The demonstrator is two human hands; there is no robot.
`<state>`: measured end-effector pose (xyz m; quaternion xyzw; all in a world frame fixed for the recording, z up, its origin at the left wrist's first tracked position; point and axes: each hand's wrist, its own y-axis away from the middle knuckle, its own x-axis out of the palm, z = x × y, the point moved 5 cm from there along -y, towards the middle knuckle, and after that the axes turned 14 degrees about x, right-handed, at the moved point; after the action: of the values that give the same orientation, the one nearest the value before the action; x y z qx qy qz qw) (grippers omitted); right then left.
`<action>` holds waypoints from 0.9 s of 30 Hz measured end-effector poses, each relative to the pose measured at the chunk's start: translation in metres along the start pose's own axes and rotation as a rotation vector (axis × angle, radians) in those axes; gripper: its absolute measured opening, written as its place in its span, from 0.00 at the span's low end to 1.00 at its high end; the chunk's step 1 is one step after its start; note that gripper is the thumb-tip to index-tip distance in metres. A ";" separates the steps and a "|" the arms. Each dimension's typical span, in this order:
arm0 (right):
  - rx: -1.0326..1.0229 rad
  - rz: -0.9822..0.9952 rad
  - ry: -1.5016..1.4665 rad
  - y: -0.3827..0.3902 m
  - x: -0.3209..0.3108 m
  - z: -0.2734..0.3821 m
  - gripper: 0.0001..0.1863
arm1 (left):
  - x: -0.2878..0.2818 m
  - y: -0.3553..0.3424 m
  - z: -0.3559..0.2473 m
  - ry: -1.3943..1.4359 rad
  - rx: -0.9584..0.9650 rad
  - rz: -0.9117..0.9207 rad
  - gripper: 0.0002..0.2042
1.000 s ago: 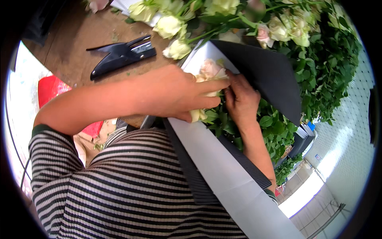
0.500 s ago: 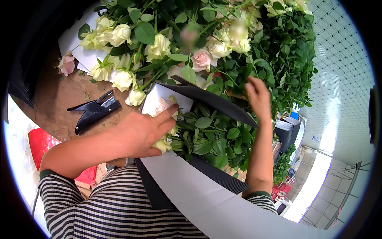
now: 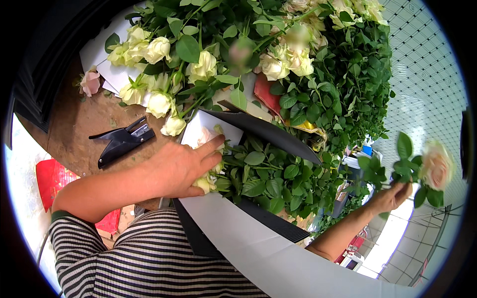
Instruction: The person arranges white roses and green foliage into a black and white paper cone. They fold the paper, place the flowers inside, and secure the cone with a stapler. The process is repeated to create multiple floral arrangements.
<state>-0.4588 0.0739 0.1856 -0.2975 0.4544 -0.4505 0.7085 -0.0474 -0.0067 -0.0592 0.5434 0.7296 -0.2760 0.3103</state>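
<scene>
My left hand grips a bunch of pale pink and cream roses at their heads, inside a folded wrapping of white paper and black corrugated sheet. Leafy stems lie across the wrapping to the right of that hand. Out at the right, my right hand holds a single pale pink rose by its leafy stem, apart from the bunch. A black stapler lies on the brown worktop, above and left of my left forearm.
Loose cream roses and a pink rose lie on white sheets and the worktop at the back. A dense heap of rose foliage fills the upper right. Red packaging shows at the left edge.
My right hand left the wrapped bunch, moved up, and is now out to the right holding a single rose. The view shifted, and my left hand stays on the bunch.
</scene>
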 end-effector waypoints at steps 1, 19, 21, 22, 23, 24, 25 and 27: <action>-0.072 -0.075 0.005 -0.007 -0.011 0.011 0.11 | 0.002 0.001 0.001 -0.012 0.011 -0.029 0.37; -0.110 1.016 0.240 0.240 0.139 0.071 0.11 | 0.009 0.011 0.002 -0.007 0.018 -0.043 0.35; -0.181 1.145 0.378 0.231 0.142 0.082 0.09 | 0.011 0.009 0.002 -0.025 0.039 -0.075 0.37; -0.259 1.167 0.394 0.222 0.143 0.093 0.09 | 0.012 0.009 0.003 -0.028 0.037 -0.069 0.37; -0.336 1.189 0.410 0.208 0.144 0.106 0.09 | 0.012 0.008 0.004 -0.031 0.036 -0.061 0.36; -0.425 1.217 0.419 0.197 0.147 0.121 0.09 | 0.012 0.009 0.004 -0.030 0.024 -0.062 0.36; -0.374 1.237 0.422 0.188 0.150 0.133 0.10 | 0.012 0.009 0.004 -0.029 0.021 -0.070 0.36; -0.289 1.240 0.299 0.179 0.159 0.150 0.13 | 0.011 0.009 0.004 -0.035 0.024 -0.075 0.35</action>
<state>-0.2268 0.0057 0.0383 -0.0066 0.6914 0.0707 0.7190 -0.0405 -0.0001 -0.0709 0.5144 0.7406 -0.3054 0.3058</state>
